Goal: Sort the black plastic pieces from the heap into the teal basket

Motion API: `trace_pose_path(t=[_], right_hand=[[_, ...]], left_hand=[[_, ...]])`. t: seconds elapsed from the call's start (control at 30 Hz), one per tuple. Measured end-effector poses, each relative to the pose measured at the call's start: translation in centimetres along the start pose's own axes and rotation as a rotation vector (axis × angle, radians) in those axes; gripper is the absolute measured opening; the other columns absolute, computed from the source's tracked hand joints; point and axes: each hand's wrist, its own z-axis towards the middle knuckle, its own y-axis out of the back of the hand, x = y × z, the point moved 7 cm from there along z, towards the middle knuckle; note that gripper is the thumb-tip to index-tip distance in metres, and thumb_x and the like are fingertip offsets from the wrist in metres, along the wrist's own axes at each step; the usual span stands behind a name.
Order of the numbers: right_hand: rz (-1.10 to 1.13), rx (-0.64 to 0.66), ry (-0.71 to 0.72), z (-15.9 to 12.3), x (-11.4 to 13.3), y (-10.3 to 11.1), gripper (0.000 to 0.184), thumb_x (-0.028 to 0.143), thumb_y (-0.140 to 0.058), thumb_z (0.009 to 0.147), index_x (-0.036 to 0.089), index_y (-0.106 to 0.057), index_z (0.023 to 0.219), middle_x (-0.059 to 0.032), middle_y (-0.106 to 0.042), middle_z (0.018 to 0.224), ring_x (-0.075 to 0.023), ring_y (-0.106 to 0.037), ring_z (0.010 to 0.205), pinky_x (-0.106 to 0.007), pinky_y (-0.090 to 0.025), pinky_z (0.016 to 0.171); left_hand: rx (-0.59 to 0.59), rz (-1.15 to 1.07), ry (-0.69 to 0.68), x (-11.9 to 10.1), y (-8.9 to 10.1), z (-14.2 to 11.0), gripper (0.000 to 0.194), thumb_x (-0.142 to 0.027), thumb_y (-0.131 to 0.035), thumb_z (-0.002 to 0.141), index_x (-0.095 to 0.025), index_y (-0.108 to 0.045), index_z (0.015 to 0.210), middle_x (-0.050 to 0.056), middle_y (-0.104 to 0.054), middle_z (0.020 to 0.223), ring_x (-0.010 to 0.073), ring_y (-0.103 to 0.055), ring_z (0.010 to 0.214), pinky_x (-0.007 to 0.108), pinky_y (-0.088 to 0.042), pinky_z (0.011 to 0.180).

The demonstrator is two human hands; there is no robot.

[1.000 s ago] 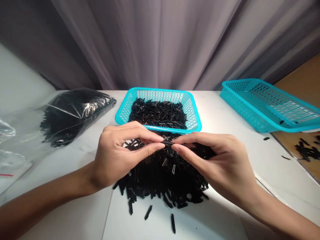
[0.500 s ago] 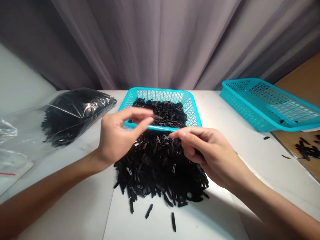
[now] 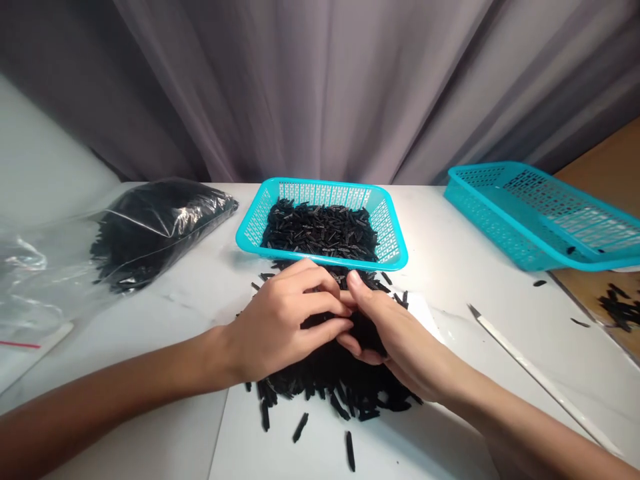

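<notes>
Over a heap of thin black slivers (image 3: 345,373), my two hands meet with fingertips touching. My left hand (image 3: 285,320) comes in from the left with its fingers curled and closed at the tips. From the other side my right hand (image 3: 405,327) bends round, thumb raised and fingers closed near the left fingertips. Whatever lies between them is hidden by the fingers. Just beyond the hands stands a turquoise plastic basket (image 3: 249,230) holding many similar black slivers. The heap rests on a white sheet (image 3: 245,440), with a few slivers lying loose at its front.
A clear plastic bag (image 3: 155,227) full of black pieces lies at the left. A second turquoise basket (image 3: 495,220) stands at the back right, with stray slivers beside it. A slim white-handled pointed tool (image 3: 540,375) lies right of my right forearm. A grey curtain (image 3: 320,87) hangs behind.
My left hand has come down and right from the near basket's front rim to meet my right hand. My right hand has lowered slightly, and the white-handled tool now shows.
</notes>
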Motion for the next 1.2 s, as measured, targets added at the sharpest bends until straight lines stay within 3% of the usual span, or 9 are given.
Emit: trace_pose_path(t=[0.13, 0.27, 0.43, 0.87, 1.2], right_hand=[[0.086, -0.023, -0.017, 0.2, 0.4, 0.3, 0.043, 0.056, -0.058, 0.094, 0.019, -0.050, 0.074, 0.0054, -0.042, 0.061, -0.0083, -0.025, 0.053, -0.022, -0.015, 0.045], [-0.008, -0.091, 0.063, 0.1, 1.6, 1.3, 0.030, 0.046, -0.066, 0.092, 0.017, -0.061, 0.084, 0.0073, -0.039, 0.060, -0.0072, -0.023, 0.052, -0.023, -0.014, 0.045], [-0.224, -0.169, 0.164, -0.4, 2.7, 2.2, 0.027, 0.042, -0.071, 0.089, 0.016, -0.070, 0.092, 0.0076, -0.036, 0.057, -0.0084, -0.027, 0.052, -0.023, -0.018, 0.044], [-0.504, -0.292, 0.287, -1.0, 4.8, 2.3, 0.023, 0.036, -0.067, 0.092, 0.017, -0.078, 0.098, 0.0065, -0.043, 0.053, -0.0087, -0.031, 0.047, -0.024, -0.025, 0.044], [-0.520, -0.280, 0.302, -1.2, 4.8, 2.2, 0.027, 0.039, -0.065, 0.093, 0.016, -0.079, 0.097, 0.0049, -0.046, 0.055, -0.0091, -0.033, 0.048, -0.024, -0.027, 0.045]], left_hand=[[-0.126, 0.040, -0.029, 0.1, 1.6, 0.2, 0.005, -0.013, -0.071, 0.089, -0.018, -0.072, 0.087, 0.003, -0.071, 0.087, 0.0141, -0.062, 0.082, 0.029, -0.052, 0.077], [-0.222, 0.085, -0.026, 0.4, 2.9, 0.2, 0.007, -0.014, -0.076, 0.085, -0.018, -0.072, 0.088, 0.002, -0.074, 0.084, 0.0145, -0.064, 0.082, 0.031, -0.052, 0.078], [-0.238, 0.092, -0.013, 0.7, 3.0, 0.1, 0.008, -0.015, -0.076, 0.085, -0.020, -0.072, 0.091, 0.002, -0.075, 0.085, 0.0153, -0.066, 0.082, 0.032, -0.054, 0.078], [-0.250, 0.087, 0.006, 0.7, 3.3, 0.3, 0.008, -0.016, -0.079, 0.083, -0.020, -0.073, 0.087, 0.002, -0.076, 0.082, 0.0152, -0.068, 0.079, 0.031, -0.054, 0.075], [-0.248, 0.116, -0.028, 0.7, 3.4, 0.3, 0.008, -0.019, -0.080, 0.083, -0.022, -0.074, 0.087, 0.001, -0.077, 0.083, 0.0152, -0.068, 0.079, 0.032, -0.054, 0.074]])
